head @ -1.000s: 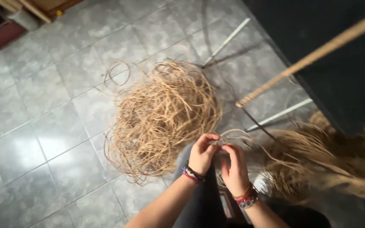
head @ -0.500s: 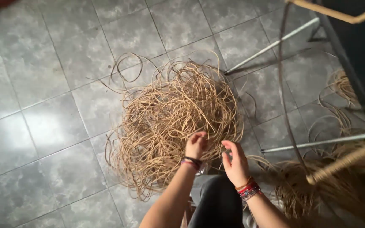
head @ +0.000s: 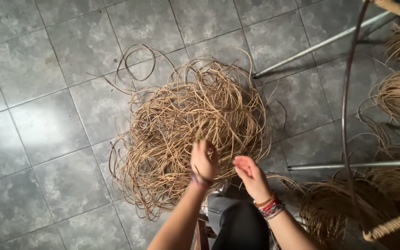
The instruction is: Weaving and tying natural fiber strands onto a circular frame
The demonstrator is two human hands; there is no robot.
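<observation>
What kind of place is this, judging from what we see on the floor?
Probably a small weaving or basketry workshop. A big tangled pile of cane strands lies on a grey tiled floor, more bundles sit at right, and a metal frame stands nearby.

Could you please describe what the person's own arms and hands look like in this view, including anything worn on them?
Both forearms are bare, with no sleeves in view. The left hand has a thin dark band at the wrist. The right hand has a stack of several bracelets at the wrist, in red, white and darker tones. No gloves or rings can be made out.
</observation>
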